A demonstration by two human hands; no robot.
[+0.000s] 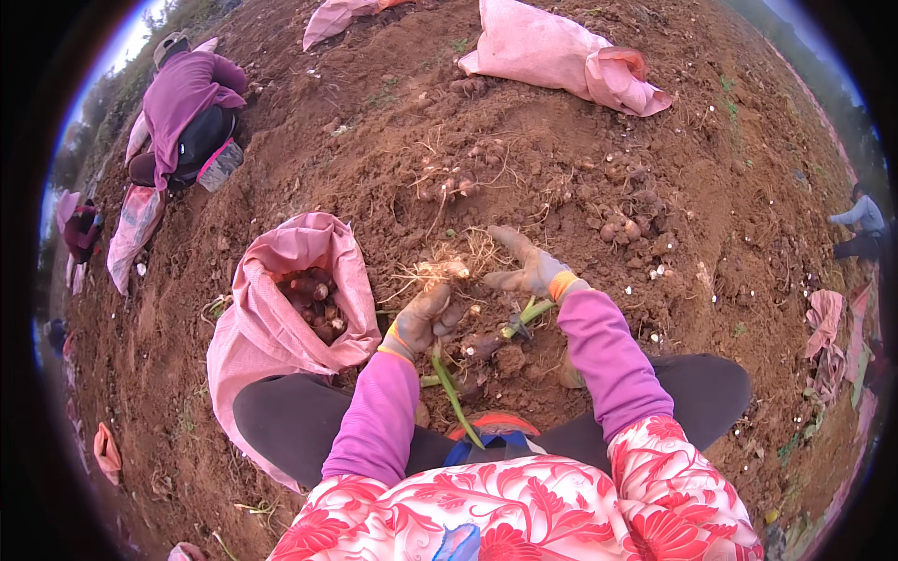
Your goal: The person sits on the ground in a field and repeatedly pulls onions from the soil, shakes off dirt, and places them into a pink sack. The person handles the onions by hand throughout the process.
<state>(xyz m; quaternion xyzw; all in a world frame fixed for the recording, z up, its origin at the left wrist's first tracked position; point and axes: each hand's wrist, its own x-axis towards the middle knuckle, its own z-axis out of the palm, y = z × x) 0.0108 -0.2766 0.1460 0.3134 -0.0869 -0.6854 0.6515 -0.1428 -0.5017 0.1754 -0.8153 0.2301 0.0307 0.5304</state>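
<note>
My left hand (422, 320), in a soiled work glove with an orange cuff, grips a plant base with pale fibrous roots (443, 271). Below that hand a green stalk (452, 393) runs down toward my lap; it appears to belong to the same plant. To the right, my gloved right hand (531, 269) reaches over the soil with fingers apart and nothing held. Just left of my left hand stands a pink woven sack (242, 308), its mouth gaping, partly filled with brown taro-like corms (319, 301). Another cut green stalk (527, 317) lies under my right wrist.
Clumps of corms lie on the brown soil ahead (449, 184) and to the right (621, 228). A filled pink sack (547, 52) rests farther off. One person in purple (186, 105) bends at the upper left; another (863, 217) is at the far right.
</note>
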